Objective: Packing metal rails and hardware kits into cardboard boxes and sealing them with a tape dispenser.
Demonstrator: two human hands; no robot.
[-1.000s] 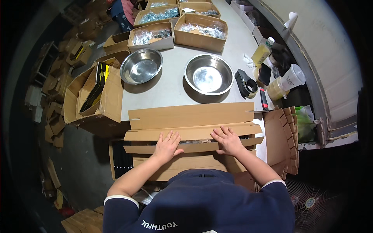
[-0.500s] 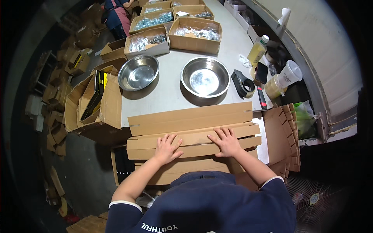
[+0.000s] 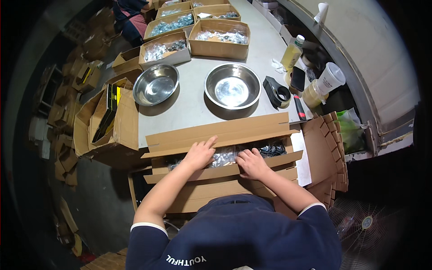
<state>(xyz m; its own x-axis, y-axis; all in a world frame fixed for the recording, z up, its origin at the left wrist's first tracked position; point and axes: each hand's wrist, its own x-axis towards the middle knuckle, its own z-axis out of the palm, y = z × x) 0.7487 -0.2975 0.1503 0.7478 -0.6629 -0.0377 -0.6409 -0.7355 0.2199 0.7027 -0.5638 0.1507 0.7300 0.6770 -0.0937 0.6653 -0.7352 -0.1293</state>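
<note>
A long, narrow cardboard box [image 3: 216, 172] lies across the table edge in front of me, its long flaps raised apart. Inside are clear plastic bags of small parts [image 3: 223, 158] and, toward the right end, dark parts [image 3: 273, 150]. My left hand [image 3: 201, 155] reaches over the box with its fingers stretched, the index finger at the far flap [image 3: 252, 126]. My right hand [image 3: 253, 164] is bent over the near flap, fingers curled inside against the bags; its thumb is partly hidden.
Two steel bowls [image 3: 232, 104] [image 3: 156, 101] stand beyond the box. Farther back are cartons of bagged parts [image 3: 219, 48]. At right lie a tape dispenser [image 3: 272, 92], a red-black cutter [image 3: 299, 108], a bottle [image 3: 291, 54], a phone [image 3: 297, 79] and a cup [image 3: 331, 77]. A person [image 3: 130, 20] stands at far left.
The flaps that lay closed under my flat hands are now lifted apart, showing the bags inside. My left hand has moved slightly right and farther away; my right hand has moved left and curled.
</note>
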